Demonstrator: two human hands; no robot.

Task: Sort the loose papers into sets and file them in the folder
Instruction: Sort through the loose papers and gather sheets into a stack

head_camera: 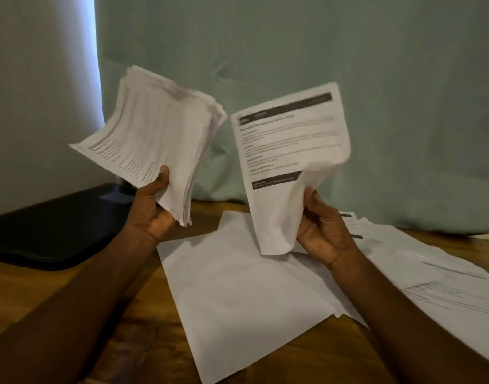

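My left hand point(154, 206) grips a thick stack of printed papers point(154, 137) by its lower corner, held up above the table at left of centre. My right hand point(322, 225) grips a thinner set of sheets point(287, 151) by the lower edge; its top page has dark header bars and bends over my fingers. Below both hands, blank-side-up sheets point(237, 295) lie on the wooden table point(121, 342). More printed loose papers point(445, 286) spread out to the right. A black folder point(52, 231) lies flat at the left, behind my left forearm.
A pale green curtain point(293, 51) hangs behind the table, with a lighter curtain point(38, 79) at the left. The sheets at the right reach past the frame edge.
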